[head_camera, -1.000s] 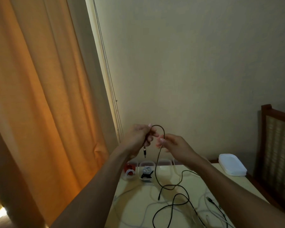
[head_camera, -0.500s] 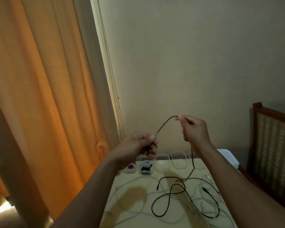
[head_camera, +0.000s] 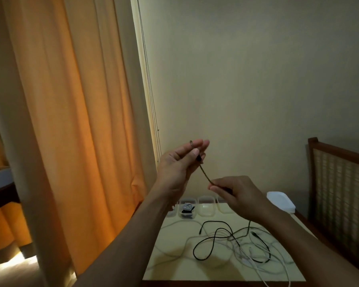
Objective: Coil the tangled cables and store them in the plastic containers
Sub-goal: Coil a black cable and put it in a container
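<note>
While raised, left hand (head_camera: 179, 162) pins black cable (head_camera: 204, 175) under thumb | right hand (head_camera: 236, 193) lower, pinching it

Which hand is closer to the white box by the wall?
The right hand, just left of the white box. The left hand is higher and farther left.

Orange curtain (head_camera: 56, 121) is hanging at left, floor-length, light showing under its hem. Thin blind cords (head_camera: 151, 96) are running down just beside curtain's right edge, w/ plain cream wall (head_camera: 247, 79) spreading right of curtain. Pale yellow surface (head_camera: 174, 264) is sitting low, right of curtain. White flat box (head_camera: 280, 201) is lying on a ledge, well right of curtain. Wooden frame w/ woven panel (head_camera: 340, 187) is standing farthest from curtain, at right edge.
</note>
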A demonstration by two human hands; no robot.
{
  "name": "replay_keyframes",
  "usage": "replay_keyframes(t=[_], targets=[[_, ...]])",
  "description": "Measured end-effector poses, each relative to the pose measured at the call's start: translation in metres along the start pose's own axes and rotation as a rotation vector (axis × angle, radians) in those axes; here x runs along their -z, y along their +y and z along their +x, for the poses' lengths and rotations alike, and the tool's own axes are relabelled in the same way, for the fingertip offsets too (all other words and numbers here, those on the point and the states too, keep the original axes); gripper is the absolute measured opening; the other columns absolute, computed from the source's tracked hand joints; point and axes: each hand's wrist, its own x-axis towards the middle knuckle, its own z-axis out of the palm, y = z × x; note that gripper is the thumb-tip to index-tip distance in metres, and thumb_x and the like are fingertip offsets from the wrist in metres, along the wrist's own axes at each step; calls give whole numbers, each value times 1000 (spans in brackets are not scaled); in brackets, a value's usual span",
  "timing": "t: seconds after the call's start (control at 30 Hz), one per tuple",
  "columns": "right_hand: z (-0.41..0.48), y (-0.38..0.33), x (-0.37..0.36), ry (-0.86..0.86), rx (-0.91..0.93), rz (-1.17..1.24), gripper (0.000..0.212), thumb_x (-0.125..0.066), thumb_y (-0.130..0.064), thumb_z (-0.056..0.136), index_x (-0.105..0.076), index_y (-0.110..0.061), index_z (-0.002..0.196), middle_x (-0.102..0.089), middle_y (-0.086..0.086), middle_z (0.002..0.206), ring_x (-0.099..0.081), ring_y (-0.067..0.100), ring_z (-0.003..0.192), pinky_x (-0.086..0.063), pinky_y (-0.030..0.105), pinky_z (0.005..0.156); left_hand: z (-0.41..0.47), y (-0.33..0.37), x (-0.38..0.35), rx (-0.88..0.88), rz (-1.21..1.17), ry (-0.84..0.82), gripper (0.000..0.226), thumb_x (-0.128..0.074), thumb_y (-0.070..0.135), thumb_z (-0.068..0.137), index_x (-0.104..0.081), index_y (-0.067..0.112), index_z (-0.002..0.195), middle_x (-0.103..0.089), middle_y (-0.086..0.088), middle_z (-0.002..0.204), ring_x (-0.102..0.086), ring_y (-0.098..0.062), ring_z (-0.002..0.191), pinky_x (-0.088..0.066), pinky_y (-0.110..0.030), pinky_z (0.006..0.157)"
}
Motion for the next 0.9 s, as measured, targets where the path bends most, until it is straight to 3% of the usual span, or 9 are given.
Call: replay_keyframes(t=[0.1, 0.23, 0.3, 0.37, 0.43, 0.5, 0.6, 0.73, 0.9], targets=[[-14, -9, 13, 39, 1, -79, 28, -52, -46, 99, -73, -28, 100, -70, -13, 81, -63, 8, 71, -53, 38, 65, -11, 1, 3, -86, 290, 30, 29, -54, 0, 101, -68, 7, 126, -75, -3, 122, -67, -14, 121, -52, -36, 106], [-19, -16, 29, 94, 57, -205, 18, -62, -35, 99, -76, -24, 104, -74, -12, 91, -64, 5, 76, -56, 37, 69, -17, 1, 14, -348, 1036, -32, 32, -57, 9, 102, -68, 17, 132, -69, 7, 131, -58, 5, 123, -43, -12, 107], [-15, -20, 39, 149, 122, -246, 19, -63, -34, 97, -77, -21, 101, -70, -11, 84, -62, 9, 71, -56, 37, 64, -20, 0, 19, -379, 1277, -129, 33, -55, 8, 103, -67, 15, 133, -69, 2, 132, -59, -2, 123, -37, -2, 101], [-8, -24, 49, 194, 178, -291, 16, -67, -34, 93, -77, -22, 96, -57, -15, 75, -52, 8, 63, -52, 34, 56, -23, -2, 22, -322, 1398, -203, 31, -52, 9, 103, -69, 14, 129, -72, -2, 127, -65, -11, 116, -47, -14, 100], [0, -30, 54, 228, 229, -349, 8, -74, -30, 91, -77, -22, 93, -53, -14, 74, -44, 5, 62, -46, 28, 52, -27, -4, 22, -251, 1422, -247, 27, -52, 9, 104, -72, 13, 121, -75, -3, 117, -68, -7, 98, -53, -21, 91], [8, -35, 57, 248, 272, -398, 7, -78, -27, 87, -78, -21, 92, -56, -10, 76, -42, 3, 66, -42, 26, 53, -31, -4, 20, -156, 1426, -285, 27, -50, 8, 104, -73, 12, 118, -75, 1, 112, -62, 7, 81, -46, -8, 77], [17, -35, 55, 240, 319, -389, 11, -77, -30, 87, -79, -21, 92, -55, -9, 76, -44, 5, 71, -45, 29, 55, -37, -10, 18, -20, 1324, -317, 27, -50, 10, 105, -72, 14, 119, -76, 6, 110, -64, 5, 87, -51, -17, 81], [17, -30, 48, 259, 302, -257, 18, -74, -37, 85, -80, -21, 90, -60, -5, 76, -53, 11, 66, -49, 33, 58, -42, -18, 20, 109, 1140, -355, 24, -48, 8, 104, -72, 14, 108, -77, 4, 95, -59, 5, 64, -42, -8, 55], [10, -20, 41, 261, 119, -19, 10, -79, -28, 83, -81, -24, 91, -67, -4, 78, -60, 9, 68, -47, 26, 66, -53, -22, 12, 218, 603, -432, 23, -45, -5, 101, -67, -5, 107, -71, -29, 98, -73, -25, 96, -54, -28, 88]])
